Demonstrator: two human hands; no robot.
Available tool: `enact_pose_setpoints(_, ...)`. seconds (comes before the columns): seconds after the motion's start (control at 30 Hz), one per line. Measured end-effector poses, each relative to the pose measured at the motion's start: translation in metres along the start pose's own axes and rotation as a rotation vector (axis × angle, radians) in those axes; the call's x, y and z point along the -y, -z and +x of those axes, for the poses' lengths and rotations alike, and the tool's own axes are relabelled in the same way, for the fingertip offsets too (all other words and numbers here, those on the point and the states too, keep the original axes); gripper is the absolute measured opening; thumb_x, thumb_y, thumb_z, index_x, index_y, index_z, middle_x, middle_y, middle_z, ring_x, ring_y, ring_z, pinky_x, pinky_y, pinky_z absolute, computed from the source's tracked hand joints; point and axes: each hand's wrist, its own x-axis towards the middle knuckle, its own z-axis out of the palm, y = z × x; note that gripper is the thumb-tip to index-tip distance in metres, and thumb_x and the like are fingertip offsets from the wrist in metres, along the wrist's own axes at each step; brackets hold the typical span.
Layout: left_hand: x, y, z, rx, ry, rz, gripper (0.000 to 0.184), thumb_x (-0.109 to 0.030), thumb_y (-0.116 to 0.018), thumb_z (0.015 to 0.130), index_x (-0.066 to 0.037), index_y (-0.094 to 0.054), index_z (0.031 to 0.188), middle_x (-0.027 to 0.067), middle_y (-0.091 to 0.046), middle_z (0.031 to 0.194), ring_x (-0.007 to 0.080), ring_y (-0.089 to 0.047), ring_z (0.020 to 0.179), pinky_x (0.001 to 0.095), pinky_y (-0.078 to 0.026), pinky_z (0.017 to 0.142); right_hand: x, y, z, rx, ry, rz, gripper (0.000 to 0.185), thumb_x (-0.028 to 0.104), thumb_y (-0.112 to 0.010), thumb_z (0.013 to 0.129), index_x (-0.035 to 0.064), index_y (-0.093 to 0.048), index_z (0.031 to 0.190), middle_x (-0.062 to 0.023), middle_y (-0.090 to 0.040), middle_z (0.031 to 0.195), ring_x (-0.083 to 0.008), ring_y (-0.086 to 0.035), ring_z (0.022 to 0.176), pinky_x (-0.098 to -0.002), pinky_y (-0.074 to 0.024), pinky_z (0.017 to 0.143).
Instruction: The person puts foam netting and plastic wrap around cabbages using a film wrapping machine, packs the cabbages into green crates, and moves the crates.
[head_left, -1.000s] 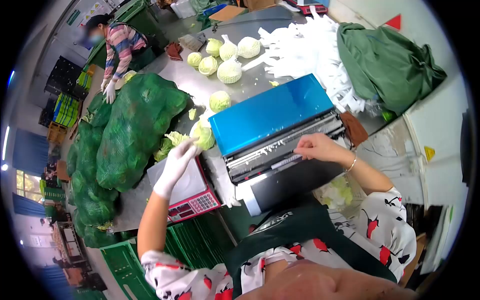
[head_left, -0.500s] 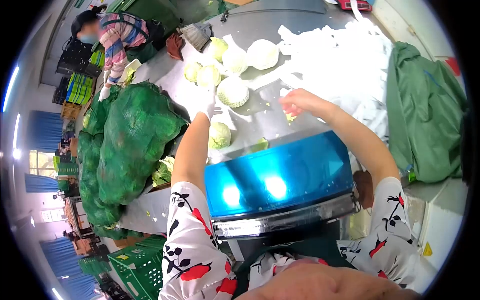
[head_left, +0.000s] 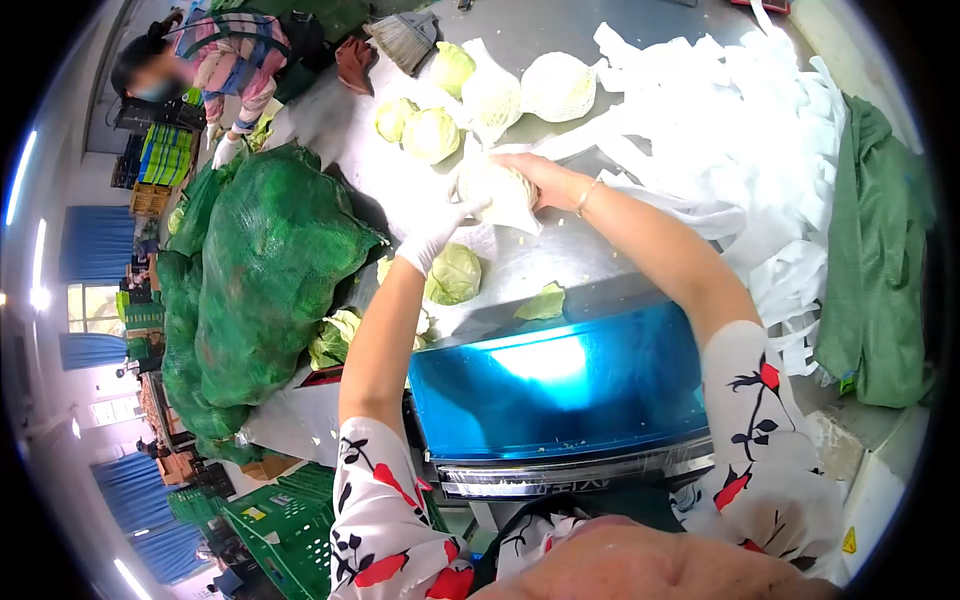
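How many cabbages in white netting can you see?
3: one netted cabbage between the left hand and right hand; a second and a third side by side beyond them. More may be hidden.

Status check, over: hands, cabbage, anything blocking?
Left hand and right hand around netted cabbage, one each side. Blue-covered machine nearer the body, clear of both hands. No visible obstruction at the grip.

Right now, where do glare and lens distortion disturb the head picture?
In the head view, glare bleaches the white netting sleeves and washes out the gloved left hand; in the head view, a reflection whitens part of the blue cover, and wide-angle distortion curves the scene within black corners.
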Motion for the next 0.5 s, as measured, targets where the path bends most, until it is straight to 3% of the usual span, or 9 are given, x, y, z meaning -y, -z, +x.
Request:
enact_pose_setpoints(0.07, -0.018, -0.019, -0.031, -0.024, -0.247, 0.029, 0.096, -0.014, -0.078, 0.08, -0.004, -0.018, 0.154, 0.0163, -0.043, 0.143, 0.0241, -0.052, 0.123, 0.0331, -0.047, 0.1, 0.006, -0.014, -0.028, -0.069, 0.174, -0.266, 0.086, 0.053, -0.071, 0.082, 0.0051, -0.036, 0.145, -0.0166, -0.048, 0.14, -0.0281, -0.052, 0.124, -0.0443, -0.0439, 0.101)
enact_pose_setpoints(0.13, -0.037, -0.047, -0.068, -0.115, -0.357, -0.047, 0.108, -0.016, -0.083, 0.075, -0.003, -0.012, 0.155, 0.0187, -0.041, 0.145, 0.0264, -0.046, 0.13, 0.0372, -0.042, 0.106, 0.009, -0.026, -0.064, -0.153, 0.399, -0.617, 0.085, 0.042, -0.076, 0.082, 0.0031, -0.035, 0.146, -0.0169, -0.049, 0.137, -0.0253, -0.052, 0.124, -0.0397, -0.0443, 0.101)
enact_pose_setpoints(0.2, -0.048, -0.066, -0.103, -0.18, -0.4, -0.073, 0.116, -0.014, -0.084, 0.072, -0.004, -0.004, 0.155, 0.0198, -0.035, 0.148, 0.0279, -0.041, 0.135, 0.0395, -0.038, 0.11, 0.024, -0.053, -0.136, -0.176, 0.56, -0.791, 0.09, 0.039, -0.078, 0.08, 0.0005, -0.031, 0.147, -0.0182, -0.048, 0.136, -0.0275, -0.049, 0.125, -0.036, -0.0393, 0.105)
enact_pose_setpoints(0.3, -0.063, -0.092, -0.167, -0.024, -0.32, -0.374, 0.112, -0.013, -0.082, 0.074, -0.004, -0.005, 0.155, 0.0201, -0.036, 0.147, 0.0281, -0.04, 0.135, 0.0398, -0.036, 0.111, 0.041, -0.076, -0.228, -0.201, 0.37, -0.92, 0.096, 0.048, -0.08, 0.075, -0.0019, -0.035, 0.144, -0.0265, -0.049, 0.133, -0.0337, -0.048, 0.127, -0.042, -0.0384, 0.106)
enact_pose_setpoints(0.4, -0.052, -0.128, -0.218, 0.129, -0.227, -0.485, 0.097, -0.021, -0.077, 0.079, -0.003, -0.016, 0.153, 0.0168, -0.04, 0.145, 0.0252, -0.04, 0.135, 0.0386, -0.035, 0.111, -0.01, -0.096, -0.281, -0.303, 0.55, -0.838, 0.088, 0.044, -0.081, 0.075, -0.0019, -0.041, 0.14, -0.0246, -0.05, 0.133, -0.0319, -0.05, 0.124, -0.0413, -0.0405, 0.104)
enact_pose_setpoints(0.43, -0.044, -0.14, -0.233, 0.169, -0.202, -0.513, 0.094, -0.023, -0.076, 0.08, -0.002, -0.019, 0.152, 0.016, -0.041, 0.144, 0.0245, -0.04, 0.135, 0.0382, -0.035, 0.111, -0.029, -0.105, -0.298, -0.316, 0.493, -0.714, 0.086, 0.042, -0.081, 0.076, -0.0016, -0.042, 0.139, -0.0235, -0.05, 0.132, -0.0314, -0.051, 0.123, -0.0409, -0.0414, 0.103)
enact_pose_setpoints(0.47, -0.038, -0.149, -0.245, 0.164, -0.207, -0.439, 0.087, -0.029, -0.075, 0.08, -0.003, -0.028, 0.148, 0.0169, -0.045, 0.141, 0.0264, -0.042, 0.134, 0.0387, -0.033, 0.112, -0.043, -0.113, -0.31, -0.33, 0.452, -0.598, 0.084, 0.04, -0.081, 0.076, -0.0013, -0.043, 0.138, -0.0225, -0.051, 0.131, -0.0308, -0.052, 0.121, -0.0404, -0.0423, 0.102)
enact_pose_setpoints(0.5, -0.033, -0.153, -0.259, 0.14, -0.21, -0.167, 0.086, -0.029, -0.075, 0.08, -0.003, -0.029, 0.148, 0.0178, -0.046, 0.14, 0.028, -0.042, 0.134, 0.0391, -0.033, 0.112, -0.057, -0.12, -0.319, -0.345, 0.424, -0.484, 0.082, 0.038, -0.082, 0.076, -0.001, -0.044, 0.137, -0.0214, -0.052, 0.13, -0.0302, -0.053, 0.12, -0.0399, -0.0433, 0.101)
